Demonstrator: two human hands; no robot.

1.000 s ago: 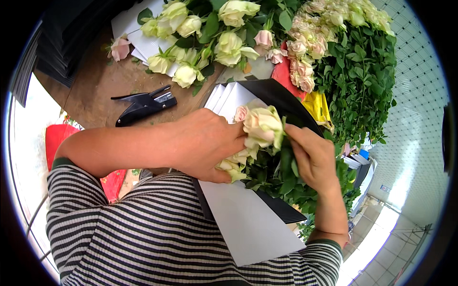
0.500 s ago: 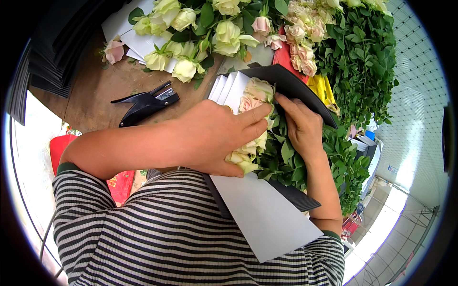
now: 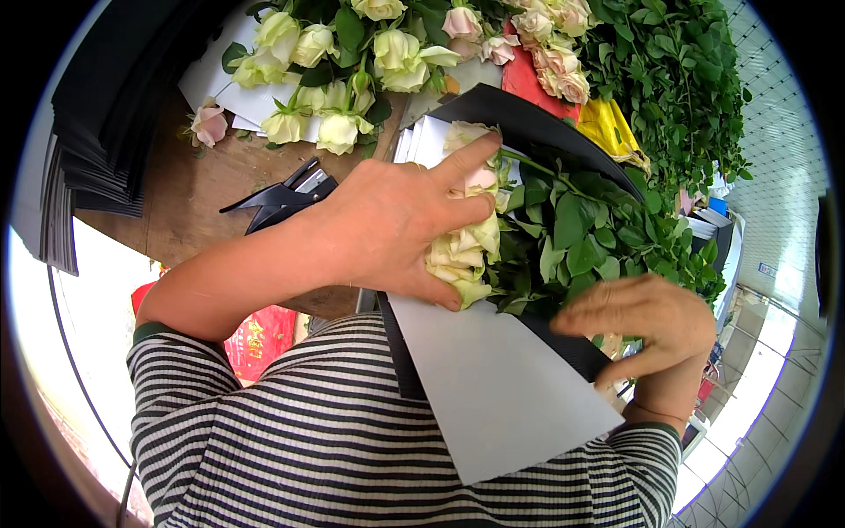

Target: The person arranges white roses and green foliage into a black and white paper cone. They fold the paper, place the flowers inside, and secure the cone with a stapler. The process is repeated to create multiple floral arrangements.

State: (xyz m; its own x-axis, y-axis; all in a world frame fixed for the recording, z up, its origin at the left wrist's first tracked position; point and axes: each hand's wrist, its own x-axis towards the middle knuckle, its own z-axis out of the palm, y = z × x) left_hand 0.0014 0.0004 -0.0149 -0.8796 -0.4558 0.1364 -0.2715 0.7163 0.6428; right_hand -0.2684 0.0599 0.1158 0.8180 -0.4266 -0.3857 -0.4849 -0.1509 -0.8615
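Across a bunch of cream and pale pink roses [image 3: 466, 251], my left hand [image 3: 387, 220] holds the blooms between its spread fingers and thumb. Their leafy stems [image 3: 576, 224] run off to the right. A curved black sheet [image 3: 546, 132] stands behind the bunch; a black ribbed sheet [image 3: 576, 350] and a pale grey sheet [image 3: 502, 387] lie on the near side, against my striped shirt. My right hand [image 3: 651, 326], slightly blurred, hovers by the right end of the ribbed sheet, thumb and fingers apart. Whether it touches the sheet's edge I cannot tell.
A black stapler [image 3: 286, 195] lies on the brown table [image 3: 176, 189] beside my left forearm. Loose roses [image 3: 405, 57] spread across the back, with a tall leafy pile [image 3: 669, 79] at the right. Stacked black sheets [image 3: 97, 141] stand at far left. A yellow wrapper [image 3: 612, 132] lies behind the bunch.
My right hand has let go of the curved black sheet at the back and moved down and right to the near ribbed sheet. My left hand stays on the roses.
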